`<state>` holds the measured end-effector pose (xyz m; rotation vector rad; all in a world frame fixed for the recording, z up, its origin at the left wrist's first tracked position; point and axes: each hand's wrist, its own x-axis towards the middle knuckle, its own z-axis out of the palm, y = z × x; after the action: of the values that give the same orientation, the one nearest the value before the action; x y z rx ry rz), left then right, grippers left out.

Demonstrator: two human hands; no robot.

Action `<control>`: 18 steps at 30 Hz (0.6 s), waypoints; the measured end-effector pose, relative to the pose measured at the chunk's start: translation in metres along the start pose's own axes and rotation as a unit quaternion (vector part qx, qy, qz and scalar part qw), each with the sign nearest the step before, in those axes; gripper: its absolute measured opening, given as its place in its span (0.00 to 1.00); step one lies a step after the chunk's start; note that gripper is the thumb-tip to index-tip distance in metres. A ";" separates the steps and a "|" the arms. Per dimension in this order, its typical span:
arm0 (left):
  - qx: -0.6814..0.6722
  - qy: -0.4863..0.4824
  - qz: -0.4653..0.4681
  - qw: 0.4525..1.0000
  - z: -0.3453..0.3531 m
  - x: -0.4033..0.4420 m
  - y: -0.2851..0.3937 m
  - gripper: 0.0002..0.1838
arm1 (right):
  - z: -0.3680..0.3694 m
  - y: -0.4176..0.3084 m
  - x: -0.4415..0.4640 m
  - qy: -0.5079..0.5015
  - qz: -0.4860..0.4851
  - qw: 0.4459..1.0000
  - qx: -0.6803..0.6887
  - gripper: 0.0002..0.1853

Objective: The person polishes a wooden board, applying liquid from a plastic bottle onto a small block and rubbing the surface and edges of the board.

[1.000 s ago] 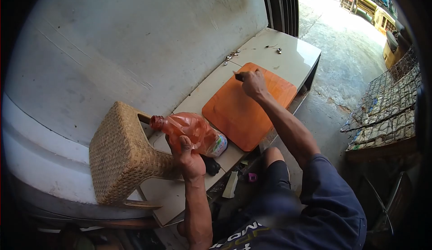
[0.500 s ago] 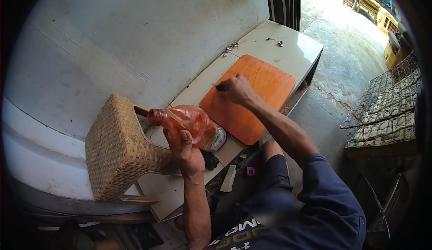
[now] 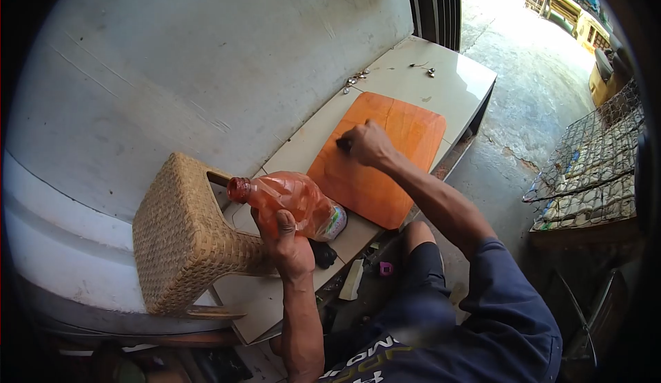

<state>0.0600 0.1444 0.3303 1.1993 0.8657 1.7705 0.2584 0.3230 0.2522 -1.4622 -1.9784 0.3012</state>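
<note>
Bottle (image 3: 292,200) across left hand (image 3: 288,246): long axis sideways, neck (image 3: 239,189) pointing left.

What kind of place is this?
Probably a small work corner that opens to the outdoors: there's a low tiled bench with an orange board lying on it, and sunlit ground beyond the bench.

Left hand (image 3: 292,249): closed in a grip, thumb (image 3: 286,222) extended and pointing forward, the other fingers mostly hidden.
Left wrist (image 3: 299,276): nearly in line with the arm.
Left forearm (image 3: 303,321): bare, running straight forward from the lower edge of the view.
Right hand (image 3: 372,143): curled tight, back of the hand uppermost, farther forward than the left.
Right forearm (image 3: 437,197): bare, slanting forward and leftward across the front of the body.
Bent knee (image 3: 417,235): bare, below the right forearm.
</note>
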 end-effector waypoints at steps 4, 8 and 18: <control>0.006 0.023 -0.007 1.000 0.002 -0.007 0.003 0.44 | -0.013 0.050 0.049 0.062 0.119 0.986 -0.095 0.12; 0.008 0.016 0.008 1.000 0.008 -0.006 0.004 0.42 | 0.024 -0.019 -0.009 0.011 0.001 0.997 -0.070 0.11; -0.014 0.004 0.008 1.000 0.001 -0.005 0.003 0.46 | -0.043 0.075 -0.003 0.115 0.020 0.992 -0.046 0.15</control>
<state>0.0615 0.1387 0.3308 1.1850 0.8352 1.7951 0.3428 0.3379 0.2436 -1.5224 -1.7996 0.0545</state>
